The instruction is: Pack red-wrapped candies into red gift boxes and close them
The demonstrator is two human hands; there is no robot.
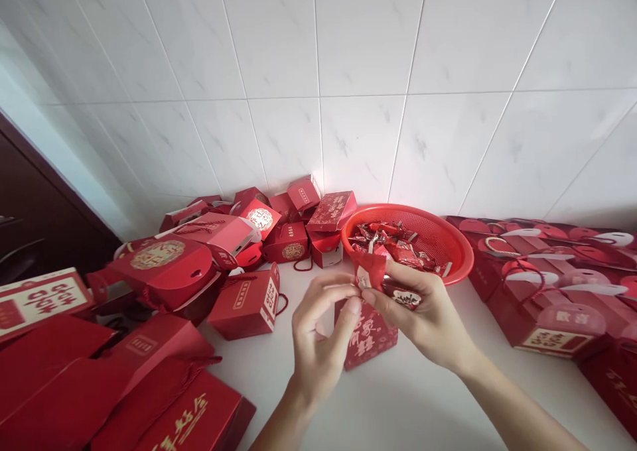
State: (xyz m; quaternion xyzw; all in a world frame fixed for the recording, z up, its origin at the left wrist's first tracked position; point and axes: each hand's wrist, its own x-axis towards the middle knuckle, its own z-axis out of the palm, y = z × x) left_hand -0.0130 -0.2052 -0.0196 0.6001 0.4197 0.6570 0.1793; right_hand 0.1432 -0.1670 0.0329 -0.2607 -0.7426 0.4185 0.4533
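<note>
My right hand holds several small wrapped candies, red and dark with a white label, between thumb and fingers. My left hand is curled just to the left, its fingertips at the lower edge of the red wrapper; whether they grip it is hard to tell. Beneath both hands a small red box with pale lettering stands on the white table, its top partly hidden by the fingers. Behind the right hand sits a red mesh basket with red-wrapped candies inside.
Many red gift boxes are heaped on the left, some reaching the tiled wall. Rows of red boxes with cord handles stand on the right. The white table shows in front.
</note>
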